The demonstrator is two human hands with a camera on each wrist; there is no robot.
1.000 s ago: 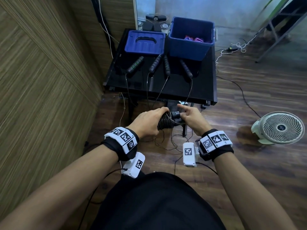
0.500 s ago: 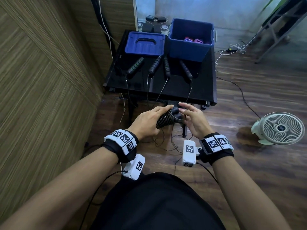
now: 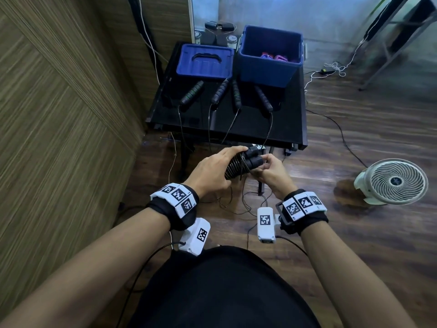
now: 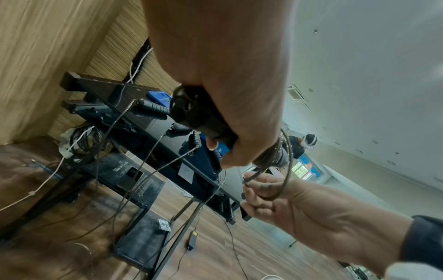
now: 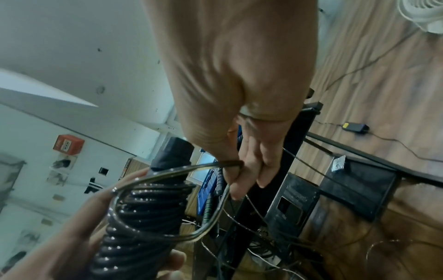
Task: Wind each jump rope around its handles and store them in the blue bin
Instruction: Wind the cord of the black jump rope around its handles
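My left hand (image 3: 212,168) grips a pair of black jump rope handles with rope coiled tightly around them (image 3: 236,165), held in front of the table's near edge. My right hand (image 3: 272,169) pinches the last loose loop of that rope (image 5: 210,164) just right of the handle ends. The coiled bundle (image 5: 143,214) fills the right wrist view. Several more black handles (image 3: 191,92) (image 3: 263,98) lie on the black table (image 3: 248,125), their thin ropes hanging over the front edge. The open blue bin (image 3: 269,67) stands at the back right and holds pink and purple wound ropes (image 3: 274,56).
The bin's blue lid (image 3: 203,60) lies on the table left of the bin. A wood-panelled wall (image 3: 59,114) runs close along the left. A white floor fan (image 3: 392,181) stands to the right. Loose ropes and cables (image 3: 236,207) trail on the wooden floor below my hands.
My right hand has moved from the handle ends round to the right side of the bundle, drawing the loose rope loop with it. The left hand keeps its grip and has risen slightly.
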